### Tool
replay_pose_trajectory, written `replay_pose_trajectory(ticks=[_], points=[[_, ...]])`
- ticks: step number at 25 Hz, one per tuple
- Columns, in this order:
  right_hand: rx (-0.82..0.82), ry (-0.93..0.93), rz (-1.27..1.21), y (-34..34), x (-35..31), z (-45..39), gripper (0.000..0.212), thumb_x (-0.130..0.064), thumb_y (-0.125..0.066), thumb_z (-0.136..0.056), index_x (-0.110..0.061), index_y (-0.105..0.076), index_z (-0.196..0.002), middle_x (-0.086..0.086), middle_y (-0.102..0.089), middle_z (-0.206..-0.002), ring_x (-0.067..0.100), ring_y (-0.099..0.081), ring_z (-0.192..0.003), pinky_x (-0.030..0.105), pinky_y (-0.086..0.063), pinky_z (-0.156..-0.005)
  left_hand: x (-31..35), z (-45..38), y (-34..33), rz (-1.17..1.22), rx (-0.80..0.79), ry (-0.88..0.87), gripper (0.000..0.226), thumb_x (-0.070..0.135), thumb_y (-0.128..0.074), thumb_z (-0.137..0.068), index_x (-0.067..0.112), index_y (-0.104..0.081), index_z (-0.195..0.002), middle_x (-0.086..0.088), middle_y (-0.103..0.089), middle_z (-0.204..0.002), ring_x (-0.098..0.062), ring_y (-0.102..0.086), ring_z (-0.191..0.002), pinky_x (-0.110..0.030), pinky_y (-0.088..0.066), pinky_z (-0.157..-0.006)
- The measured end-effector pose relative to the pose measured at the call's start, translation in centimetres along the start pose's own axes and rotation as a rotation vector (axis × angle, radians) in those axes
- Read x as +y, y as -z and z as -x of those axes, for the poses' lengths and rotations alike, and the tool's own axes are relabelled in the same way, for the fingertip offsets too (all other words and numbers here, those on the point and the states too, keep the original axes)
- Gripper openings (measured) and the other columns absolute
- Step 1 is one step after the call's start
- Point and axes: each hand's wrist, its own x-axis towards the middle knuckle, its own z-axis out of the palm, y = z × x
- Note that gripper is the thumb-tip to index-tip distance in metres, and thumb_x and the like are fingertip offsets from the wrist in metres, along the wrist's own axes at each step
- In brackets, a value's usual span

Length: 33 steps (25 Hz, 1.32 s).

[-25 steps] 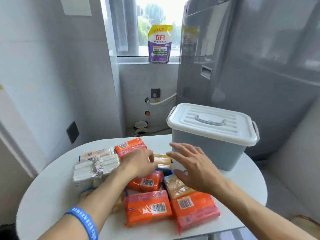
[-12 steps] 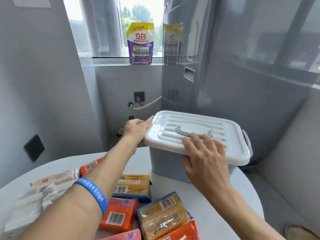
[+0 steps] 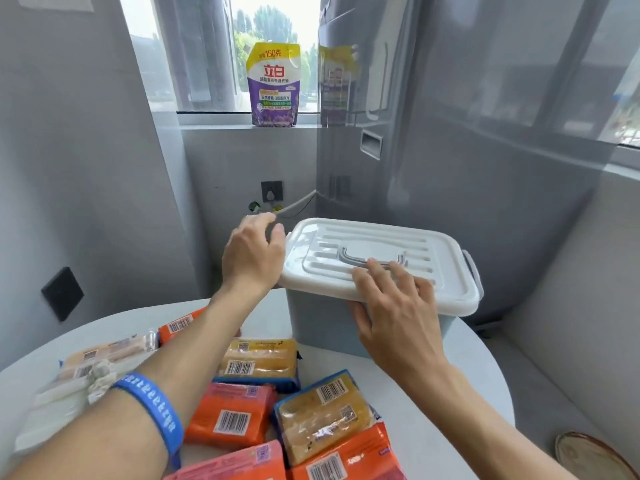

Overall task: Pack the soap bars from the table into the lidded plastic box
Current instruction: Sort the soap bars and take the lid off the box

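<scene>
The lidded plastic box [image 3: 322,327] stands at the table's [image 3: 408,393] 1 o'clock edge, upright, its long axis running from 9 toward 3 o'clock. Its white lid [image 3: 377,261] looks slightly raised at the 9 o'clock end; the contents are hidden. The left hand [image 3: 252,254] sits at that end, fingers loosely curled and spread, whether touching cannot be told. The right hand [image 3: 398,306] lies with fingers spread on the lid's near rim, thumb under the edge, fingertips by the grey handle [image 3: 353,258]. Wrapped soap bars [image 3: 259,362], orange and yellow, lie flat in a cluster at 6 to 8 o'clock, barcodes up. A blue wristband [image 3: 152,414] circles the left forearm.
</scene>
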Motion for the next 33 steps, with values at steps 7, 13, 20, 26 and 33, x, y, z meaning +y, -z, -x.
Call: replay_pose_trajectory(ticks=[7,13,20,26,33], points=[[0.135,-0.345,-0.262,1.9,6.3,-0.8,0.034,-0.040,-0.048,-0.089,-0.025,-0.067,-0.113,-0.005,-0.064,-0.129,0.030,-0.057,-0.107,0.041,-0.032,-0.088,4.8,6.9,-2.6,-0.094,-0.325,-0.473,0.050,0.056,-0.037,-0.091,0.032,-0.066,-0.124,0.005,-0.061,-0.134,-0.018,-0.049,-0.126,-0.040,-0.031,-0.108],[-0.028,-0.936,-0.911,2.2,12.6,-2.2,0.046,-0.042,-0.061,-0.086,-0.007,-0.046,-0.060,-0.005,-0.041,-0.050,0.010,-0.036,-0.037,0.018,-0.036,-0.038,3.0,6.8,-2.8,-0.296,-0.274,-0.630,0.063,0.067,-0.045,-0.083,0.033,-0.055,-0.135,0.002,-0.054,-0.143,-0.019,-0.047,-0.129,-0.038,-0.029,-0.106],[-0.163,-1.147,-1.028,0.0,13.1,-0.8,0.023,-0.012,-0.047,-0.086,-0.006,-0.063,-0.071,0.006,-0.061,-0.054,0.027,-0.061,-0.054,0.033,-0.048,-0.059,2.7,6.9,-2.3,-0.326,-0.250,-0.632,0.065,0.067,-0.039,-0.087,0.030,-0.053,-0.139,0.001,-0.053,-0.145,-0.021,-0.047,-0.130,-0.042,-0.031,-0.105],[-0.067,-0.905,-0.935,2.5,11.5,-1.5,0.027,-0.044,-0.057,-0.073,-0.018,-0.051,-0.070,0.005,-0.043,-0.065,0.022,-0.041,-0.057,0.035,-0.038,-0.059,2.6,7.0,-1.4,-0.173,-0.285,-0.632,0.053,0.058,-0.058,-0.086,0.031,-0.061,-0.131,0.001,-0.055,-0.143,-0.021,-0.045,-0.133,-0.039,-0.025,-0.106],[-0.046,-0.808,-0.940,3.9,9.2,-1.1,0.034,-0.037,-0.061,-0.079,-0.012,-0.042,-0.067,0.003,-0.046,-0.068,0.021,-0.042,-0.059,0.038,-0.038,-0.055,2.6,7.1,-0.9,-0.090,-0.267,-0.576,0.049,0.056,-0.061,-0.084,0.035,-0.063,-0.129,0.004,-0.054,-0.144,-0.019,-0.043,-0.136,-0.041,-0.024,-0.109]])
